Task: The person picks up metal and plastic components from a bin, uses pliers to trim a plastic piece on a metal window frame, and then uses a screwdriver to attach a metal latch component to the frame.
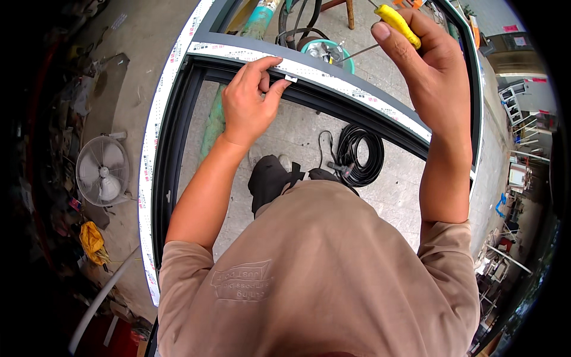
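Observation:
A dark grey window frame (224,47), partly covered in white printed protective film, stretches around me. My left hand (253,101) is at its crossbar, index fingertip on the film side and thumb pressing a small white piece (291,78) at the dark inner edge. What kind of piece it is, I cannot make out. Raised over the crossbar's right part, my right hand (437,77) is closed around a yellow-handled screwdriver (399,27). Its shaft runs out of the top of the picture. A thin metal rod (364,51) shows beside the right thumb; whether the hand holds it is unclear.
Beyond the crossbar stands a turquoise bucket (348,64) with small parts in it. A coiled black hose or cable (372,157) lies on the floor inside the frame. To the left are a fan (103,171) and a yellow cloth (93,243). Clutter lines the right side.

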Action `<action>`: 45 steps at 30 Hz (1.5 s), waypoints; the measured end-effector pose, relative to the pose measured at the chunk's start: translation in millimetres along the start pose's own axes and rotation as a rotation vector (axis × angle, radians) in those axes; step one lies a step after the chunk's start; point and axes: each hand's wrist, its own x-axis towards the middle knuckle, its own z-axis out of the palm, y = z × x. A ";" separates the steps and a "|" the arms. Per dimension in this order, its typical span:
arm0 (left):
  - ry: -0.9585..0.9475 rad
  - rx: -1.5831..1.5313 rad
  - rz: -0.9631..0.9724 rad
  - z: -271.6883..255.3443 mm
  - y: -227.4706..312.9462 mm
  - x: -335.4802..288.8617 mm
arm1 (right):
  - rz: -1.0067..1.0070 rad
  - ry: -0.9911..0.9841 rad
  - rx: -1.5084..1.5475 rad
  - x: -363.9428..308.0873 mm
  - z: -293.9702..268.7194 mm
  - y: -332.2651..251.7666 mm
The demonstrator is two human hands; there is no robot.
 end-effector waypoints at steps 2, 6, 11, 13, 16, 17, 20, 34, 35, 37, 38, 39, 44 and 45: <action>-0.023 -0.021 -0.014 -1.2 -1.4 -0.7 | 0.008 0.044 0.020 -5.2 5.2 15.0; -0.061 -0.019 -0.043 -5.7 5.3 1.4 | 0.201 0.071 0.142 -24.0 11.7 28.3; -0.064 -0.053 -0.042 -7.3 3.5 1.2 | 0.303 0.129 0.294 -41.0 6.1 28.6; -0.043 -0.111 -0.080 -6.9 2.3 1.9 | 0.347 0.146 0.314 -46.9 -2.9 29.3; -0.030 -0.196 -0.083 -5.1 -5.4 -0.4 | 0.337 0.137 0.322 -57.0 -8.9 25.5; -0.006 -0.245 -0.071 -5.0 -6.7 -0.3 | 0.343 0.142 0.323 -59.7 -8.3 24.7; 0.008 -0.394 -0.124 -4.4 -7.5 -4.1 | 0.340 0.186 0.324 -66.5 -3.8 24.5; 0.050 -1.840 -0.715 -50.8 39.1 36.4 | 0.426 0.166 0.529 -87.2 13.4 3.5; 0.050 -1.832 -0.709 -50.5 42.4 37.3 | 0.418 0.160 0.535 -79.3 21.2 -7.8; 0.087 -1.786 -0.769 -45.8 53.3 38.8 | 0.376 0.079 0.522 -77.2 33.0 -5.4; 0.025 -1.829 -0.741 -45.2 46.6 35.6 | 0.350 0.032 0.499 -76.2 36.9 -4.2; 0.023 -1.826 -0.737 -42.9 48.3 35.2 | 0.332 -0.006 0.476 -74.2 39.3 -5.5; -0.081 -1.801 -0.695 -22.4 60.4 26.1 | 0.122 -0.068 0.311 -68.7 38.4 0.1; -0.088 -1.799 -0.692 -17.3 65.6 24.8 | 0.062 -0.072 0.274 -70.2 34.4 2.8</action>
